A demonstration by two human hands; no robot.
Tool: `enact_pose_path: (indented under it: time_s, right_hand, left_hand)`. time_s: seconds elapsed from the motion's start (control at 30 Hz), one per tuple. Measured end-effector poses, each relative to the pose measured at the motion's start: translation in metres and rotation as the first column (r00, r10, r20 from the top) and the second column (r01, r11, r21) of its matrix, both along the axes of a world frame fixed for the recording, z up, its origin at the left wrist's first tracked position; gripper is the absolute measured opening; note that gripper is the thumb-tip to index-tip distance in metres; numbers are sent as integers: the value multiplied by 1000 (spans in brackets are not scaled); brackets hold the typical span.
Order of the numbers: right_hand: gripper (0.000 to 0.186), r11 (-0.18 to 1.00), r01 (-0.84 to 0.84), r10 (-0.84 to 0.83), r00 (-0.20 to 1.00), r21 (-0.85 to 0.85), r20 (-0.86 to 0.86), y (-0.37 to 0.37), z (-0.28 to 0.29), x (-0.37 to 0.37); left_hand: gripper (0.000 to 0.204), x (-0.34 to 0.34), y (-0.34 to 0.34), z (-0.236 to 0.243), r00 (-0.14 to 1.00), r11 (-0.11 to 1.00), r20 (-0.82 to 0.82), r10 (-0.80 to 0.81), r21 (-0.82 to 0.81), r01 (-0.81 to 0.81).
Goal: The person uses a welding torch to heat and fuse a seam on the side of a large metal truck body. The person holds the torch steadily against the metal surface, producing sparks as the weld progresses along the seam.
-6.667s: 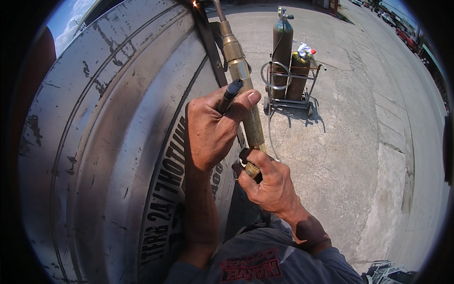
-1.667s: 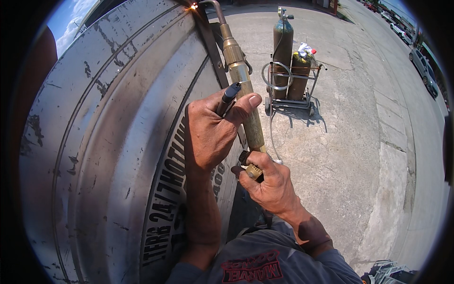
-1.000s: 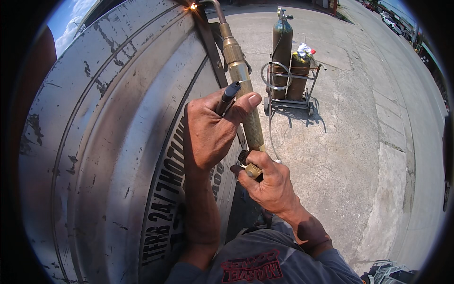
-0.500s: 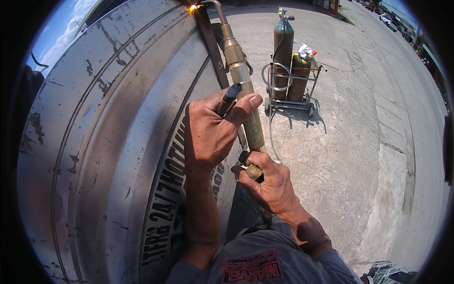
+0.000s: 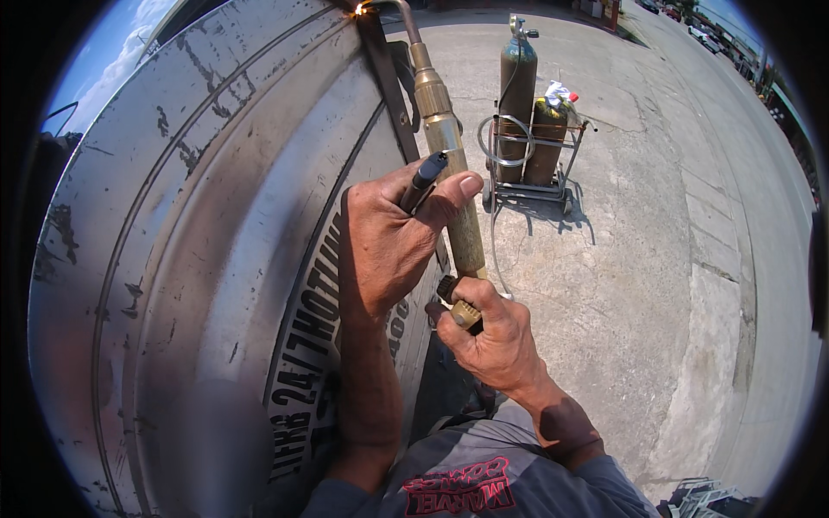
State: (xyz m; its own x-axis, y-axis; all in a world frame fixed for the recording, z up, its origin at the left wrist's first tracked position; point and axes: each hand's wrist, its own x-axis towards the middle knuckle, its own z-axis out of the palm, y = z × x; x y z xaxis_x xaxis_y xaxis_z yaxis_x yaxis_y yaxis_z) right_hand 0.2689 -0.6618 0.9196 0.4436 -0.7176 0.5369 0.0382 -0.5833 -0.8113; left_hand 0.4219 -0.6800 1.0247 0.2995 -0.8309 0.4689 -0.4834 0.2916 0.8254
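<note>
A brass gas torch (image 5: 445, 131) runs up and to the left from my hands, its bent tip by a small bright glow (image 5: 360, 9) at the top of a dark metal strip (image 5: 386, 86). My left hand (image 5: 386, 246) is closed round the torch's handle, thumb on top. Between its thumb and fingers stands a short black cylindrical thing (image 5: 423, 181), perhaps a lighter or a marker. My right hand (image 5: 496, 337) grips the torch's lower end, its thumb and forefinger about a brass valve knob (image 5: 466, 316). A dark knob (image 5: 446, 287) shows just above.
Left of my hands, a large scuffed metal panel (image 5: 164, 285) with black lettering curves up. Beyond the torch, a wheeled cart (image 5: 535, 192) carries two gas cylinders (image 5: 518, 86) and a coiled hose on concrete (image 5: 622, 293). Metal frames (image 5: 704, 499) lie at the lower right.
The glow at the torch tip is smaller, with fewer sparks. The torch has shifted very slightly to the right. Both hands keep their grip.
</note>
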Motion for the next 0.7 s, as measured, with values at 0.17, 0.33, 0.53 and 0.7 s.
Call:
enact_pose_path:
  time_s: [0.17,0.33,0.53,0.7]
  right_hand:
    - [35,1000,20,-20,1000,-19,1,0,0,1]
    - [36,1000,11,-11,1000,-15,11,-1,-2,1]
    - [35,1000,8,-8,1000,-29,2,-2,1,1]
    - [35,1000,13,-14,1000,-26,-14,-1,5,0]
  left_hand:
    - [33,0,0,1,1000,1000,26,6,18,-6]
    - [32,-2,0,2,1000,1000,4,-5,15,5]
    - [31,0,0,1,1000,999,13,11,30,-12]
    - [31,1,0,1,1000,1000,0,6,28,-6]
